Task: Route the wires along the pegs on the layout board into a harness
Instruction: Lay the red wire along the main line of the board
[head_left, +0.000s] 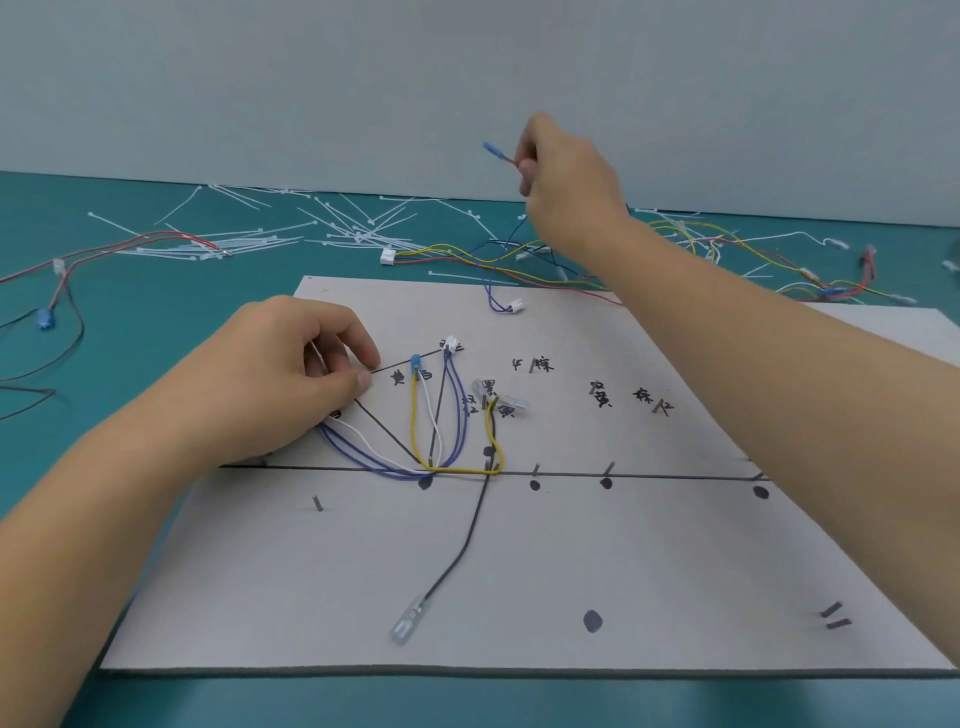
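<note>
Overhead, the view takes in a pale grey layout board (649, 571) lying flat on a teal bench (104, 322), with a plain light wall (311, 78) rising behind the bench's far edge; the board carries drawn black lines, black dots, handwritten labels and short dark pegs (318, 503). On the board's left half, a yellow wire (414, 426), a pair of purple wires (461, 410) and a white wire (363, 434) loop down to the long horizontal line; a black wire (462, 545) runs from that line toward the board's near edge and ends in a clear terminal (407, 626). The left hand (291, 374) rests on the board's left side, its fingers curled and thumb and forefinger pinched together on the white wire. The right hand (566, 182) is raised above the board's far edge, fingers closed on a red wire (514, 162) whose blue terminal (491, 150) sticks out to the left. Beyond the far edge lies a tangle of loose wires (467, 254) in yellow, red and blue, some with white connectors; white cable ties (353, 228) are scattered behind them near the wall; left of the board, red and black leads (130, 244) trail across the bench.
</note>
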